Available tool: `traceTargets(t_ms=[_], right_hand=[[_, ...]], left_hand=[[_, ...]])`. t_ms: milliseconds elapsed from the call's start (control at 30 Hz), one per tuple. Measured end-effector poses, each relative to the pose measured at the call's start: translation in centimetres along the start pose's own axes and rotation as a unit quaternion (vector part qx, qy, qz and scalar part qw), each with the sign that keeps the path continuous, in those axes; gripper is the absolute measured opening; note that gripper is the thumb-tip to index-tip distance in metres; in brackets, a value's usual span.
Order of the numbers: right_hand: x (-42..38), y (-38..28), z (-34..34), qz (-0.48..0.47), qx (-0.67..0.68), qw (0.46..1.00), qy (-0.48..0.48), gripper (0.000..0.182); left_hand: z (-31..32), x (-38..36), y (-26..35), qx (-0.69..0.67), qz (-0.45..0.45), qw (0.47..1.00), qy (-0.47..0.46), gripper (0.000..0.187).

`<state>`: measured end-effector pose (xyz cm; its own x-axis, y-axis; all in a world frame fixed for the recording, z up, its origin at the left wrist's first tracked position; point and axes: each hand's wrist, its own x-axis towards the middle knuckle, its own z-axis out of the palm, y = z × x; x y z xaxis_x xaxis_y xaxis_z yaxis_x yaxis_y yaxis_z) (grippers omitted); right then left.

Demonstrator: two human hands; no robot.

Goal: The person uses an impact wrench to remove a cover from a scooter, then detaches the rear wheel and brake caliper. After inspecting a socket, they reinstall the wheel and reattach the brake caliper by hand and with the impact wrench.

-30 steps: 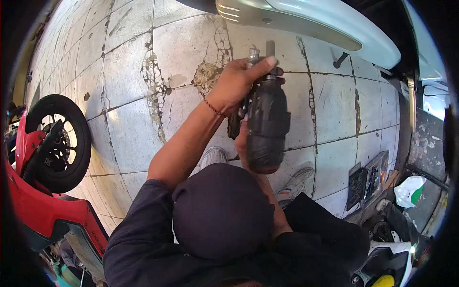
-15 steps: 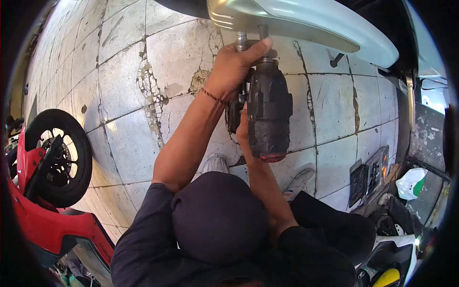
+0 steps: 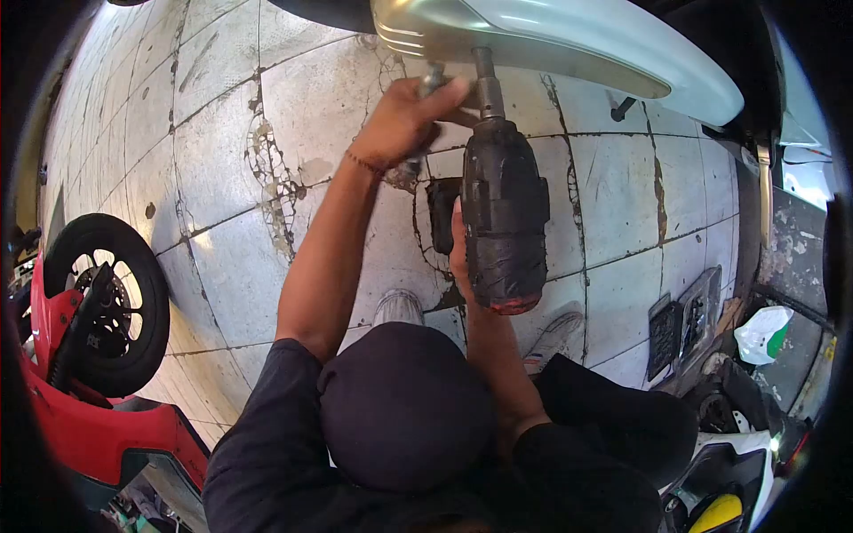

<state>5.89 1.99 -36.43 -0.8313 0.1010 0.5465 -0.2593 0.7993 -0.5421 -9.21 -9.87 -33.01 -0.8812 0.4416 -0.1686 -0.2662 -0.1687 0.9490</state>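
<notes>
My right hand (image 3: 459, 244) grips the handle of a black, tape-wrapped impact wrench (image 3: 505, 213). The wrench points forward, and its long socket (image 3: 487, 93) reaches the lower edge of a silver-white motorcycle panel (image 3: 569, 58). Left of that socket, my left hand (image 3: 402, 123) is closed round a metal socket wrench (image 3: 432, 82), blurred by motion. Its shiny end sticks out above the thumb and another part shows below the palm; the middle is hidden in the fingers.
A red motorcycle (image 3: 107, 435) with a black front wheel (image 3: 107, 306) stands at the left. Cracked white tiles (image 3: 613, 195) cover the floor. To the right lie a dark tray (image 3: 697, 311), a white-and-green bag (image 3: 762, 336) and assorted parts. A capped head (image 3: 407, 404) fills the lower middle.
My left hand has drawn left and slightly down with the socket wrench, which now tilts, away from the panel. The impact wrench has shifted slightly, its socket now fully in sight.
</notes>
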Motion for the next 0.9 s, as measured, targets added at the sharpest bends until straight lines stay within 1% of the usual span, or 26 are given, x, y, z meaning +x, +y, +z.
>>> traceTargets(t_ms=[33,67,100,133,167,233,267,300,367,400,533,600,633,733,767,833,867,900], right_hand=[[-0.6,0.2,0.2,0.003,-0.009,1.0,-0.016,0.031],[-1.4,0.7,0.6,0.007,-0.018,0.999,-0.033,0.031],[-2.2,1.1,1.1,0.012,-0.024,0.999,-0.041,0.031],[-3.0,1.4,1.5,0.016,-0.026,0.998,-0.048,0.031],[-3.4,1.3,2.0,0.02,-0.023,0.998,-0.048,0.031],[-3.8,0.9,2.4,0.026,-0.021,0.998,-0.052,0.031],[-3.9,0.7,2.6,0.032,-0.022,0.998,-0.054,0.031],[-3.9,0.6,2.7,0.035,-0.023,0.998,-0.056,0.031],[-4.0,0.6,3.2,0.038,-0.021,0.997,-0.057,0.031],[-4.1,0.6,3.3,0.039,-0.02,0.997,-0.057,0.031],[-4.2,0.7,3.9,0.042,-0.021,0.998,-0.052,0.031],[-4.3,0.4,3.9,0.042,-0.021,0.997,-0.053,0.031],[-4.4,0.4,3.9,0.042,-0.021,0.997,-0.054,0.031],[-4.2,0.9,4.1,0.043,-0.023,0.998,-0.048,0.031],[-4.3,1.0,4.2,0.043,-0.023,0.998,-0.048,0.031],[-4.6,0.8,4.2,0.044,-0.023,0.998,-0.049,0.032],[-4.6,0.9,4.3,0.044,-0.025,0.998,-0.047,0.032],[-4.5,1.0,4.4,0.043,-0.025,0.998,-0.044,0.032]], left_hand=[[-1.3,-0.5,-0.4,0.2,0.013,0.979,0.031,0.044],[-2.8,-0.9,-2.9,0.256,-0.047,0.965,0.022,0.044],[-4.4,-1.5,-6.9,0.31,-0.106,0.945,0.013,0.044],[-5.4,-2.8,-12.0,0.321,-0.033,0.946,0.001,0.044],[-5.8,-4.2,-15.1,0.332,0.042,0.942,-0.01,0.045],[-3.8,-7.1,-14.1,0.217,-0.072,0.968,0.103,0.045],[-2.7,-7.7,-13.6,0.113,-0.053,0.984,0.13,0.043],[-2.2,-8.2,-13.5,0.114,-0.061,0.983,0.128,0.043],[-1.8,-8.0,-13.0,0.114,-0.159,0.965,0.172,0.04],[-1.7,-7.8,-13.2,0.133,-0.106,0.969,0.177,0.042],[-2.7,-7.7,-13.3,0.099,-0.1,0.976,0.168,0.044],[-2.8,-8.4,-13.1,0.203,-0.135,0.954,0.173,0.047],[-2.7,-8.9,-13.0,0.203,-0.137,0.954,0.174,0.047],[-2.1,-8.6,-12.5,0.126,-0.108,0.969,0.183,0.05],[-2.1,-8.4,-12.5,0.125,-0.106,0.969,0.184,0.05],[-1.9,-8.7,-12.3,0.199,-0.104,0.958,0.179,0.048],[-1.6,-8.7,-12.2,0.175,-0.12,0.962,0.169,0.048],[-1.6,-8.6,-12.4,0.175,-0.116,0.963,0.168,0.048]])
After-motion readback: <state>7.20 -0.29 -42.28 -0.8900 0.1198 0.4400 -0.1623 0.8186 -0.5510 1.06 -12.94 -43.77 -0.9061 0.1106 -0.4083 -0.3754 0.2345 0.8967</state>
